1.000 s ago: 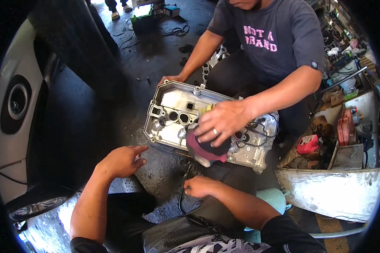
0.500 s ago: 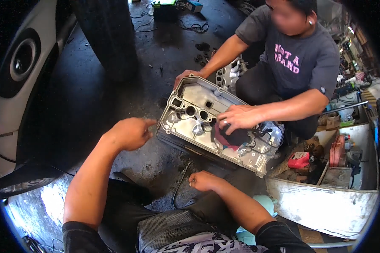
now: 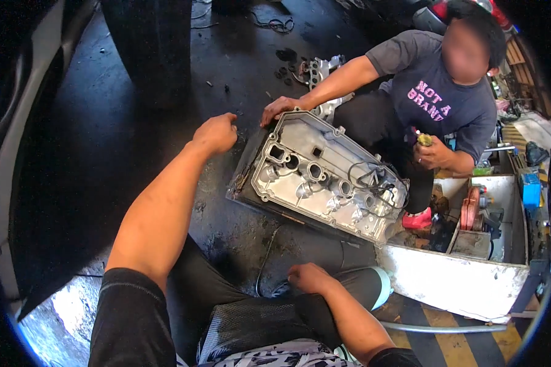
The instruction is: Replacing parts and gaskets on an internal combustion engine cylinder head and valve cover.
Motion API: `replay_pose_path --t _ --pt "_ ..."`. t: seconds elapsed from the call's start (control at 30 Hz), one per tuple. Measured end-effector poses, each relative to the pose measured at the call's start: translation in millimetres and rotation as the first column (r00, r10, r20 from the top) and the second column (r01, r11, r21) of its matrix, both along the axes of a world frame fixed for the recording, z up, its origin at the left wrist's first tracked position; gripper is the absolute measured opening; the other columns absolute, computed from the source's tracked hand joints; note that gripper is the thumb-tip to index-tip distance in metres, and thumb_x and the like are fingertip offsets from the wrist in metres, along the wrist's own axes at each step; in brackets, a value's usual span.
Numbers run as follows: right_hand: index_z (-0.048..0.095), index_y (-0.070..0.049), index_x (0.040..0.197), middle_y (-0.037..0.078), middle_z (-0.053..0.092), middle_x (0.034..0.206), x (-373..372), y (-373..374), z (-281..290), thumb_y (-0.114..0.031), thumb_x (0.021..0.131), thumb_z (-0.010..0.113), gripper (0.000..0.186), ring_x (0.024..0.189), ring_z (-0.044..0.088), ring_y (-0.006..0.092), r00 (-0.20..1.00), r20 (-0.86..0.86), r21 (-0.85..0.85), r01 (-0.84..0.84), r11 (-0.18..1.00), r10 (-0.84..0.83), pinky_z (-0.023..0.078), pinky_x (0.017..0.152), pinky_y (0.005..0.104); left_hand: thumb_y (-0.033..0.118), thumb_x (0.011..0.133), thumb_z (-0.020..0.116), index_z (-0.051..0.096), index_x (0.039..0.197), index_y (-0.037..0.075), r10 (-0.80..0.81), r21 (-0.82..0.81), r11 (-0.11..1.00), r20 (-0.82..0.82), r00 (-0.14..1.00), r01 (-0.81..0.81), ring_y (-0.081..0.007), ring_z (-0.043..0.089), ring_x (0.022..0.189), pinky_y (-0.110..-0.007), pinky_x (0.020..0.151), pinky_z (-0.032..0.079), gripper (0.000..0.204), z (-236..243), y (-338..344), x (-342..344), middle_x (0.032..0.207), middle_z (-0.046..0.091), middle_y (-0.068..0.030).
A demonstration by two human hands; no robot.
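My left hand (image 3: 216,134) is raised beyond the left end of a silver metal engine valve cover (image 3: 300,134), apart from it. Its index finger stretches out toward the far side, the other fingers are curled, and it holds nothing. Low down by my leg, my right hand (image 3: 309,278) hangs closed, fingers curled under with no object showing. The cover lies tilted on a dark flat base (image 3: 242,183), its round ports and dark wires facing up. A co-worker's hand (image 3: 281,109) rests at its far left corner. Their other hand (image 3: 434,153) holds a small yellowish object, too small to name.
A white open box (image 3: 447,278) with red parts and tools stands to the right. Behind the cover, another silver engine part (image 3: 324,70) lies on the dark floor near round pieces. A dark pillar (image 3: 150,61) rises at the far left. A grey pipe (image 3: 441,328) lies on striped flooring.
My left hand has moved up and away, past the cover's left end. The co-worker has lifted one hand and a dark cloth-like thing off the cover and leaned back. My view has shifted.
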State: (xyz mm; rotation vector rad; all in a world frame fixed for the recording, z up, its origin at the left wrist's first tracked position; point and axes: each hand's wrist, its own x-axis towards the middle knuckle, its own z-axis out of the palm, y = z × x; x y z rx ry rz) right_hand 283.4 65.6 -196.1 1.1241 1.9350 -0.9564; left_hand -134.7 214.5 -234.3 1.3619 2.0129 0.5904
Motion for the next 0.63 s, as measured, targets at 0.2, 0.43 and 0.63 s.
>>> replay_pose_path --t 0.2,0.43,0.63 --pt "0.069 -0.01 0.117 0.025 0.072 0.109 4 -39 -1 -0.031 0.096 0.061 0.031 0.104 0.068 0.0466 0.984 -0.002 0.044 0.179 0.983 -0.179 0.055 0.089 0.0547 0.026 0.102 0.051 0.059 0.144 0.008 -0.03 -0.009 0.999 0.071 0.997 0.031 -0.037 0.058 0.133 -0.047 0.112 0.046 0.047 -45 51 13 0.141 0.064 -0.019" --pt "0.07 -0.006 0.12 0.02 0.072 0.118 -36 -17 70 -0.02 0.091 0.068 0.033 0.107 0.07 0.0403 0.959 -0.173 0.589 0.284 0.757 -0.225 0.057 0.092 0.0489 0.039 0.104 0.049 0.067 0.13 0.006 0.033 0.168 0.982 0.317 0.948 -0.09 -0.042 0.062 0.124 -0.049 0.105 0.049 0.046 -35 80 41 0.129 0.068 -0.0234" --pt "0.039 -0.018 0.157 0.018 0.072 0.096 -72 101 110 -0.023 0.092 0.066 0.071 0.087 0.073 0.0354 0.946 0.293 0.691 -0.106 0.715 -0.143 0.059 0.074 0.0491 0.047 0.105 0.048 0.068 0.127 0.004 0.001 0.27 0.956 0.387 0.922 -0.115 -0.0428 0.064 0.121 -0.049 0.103 0.048 0.052 -5 77 50 0.125 0.07 -0.0239"
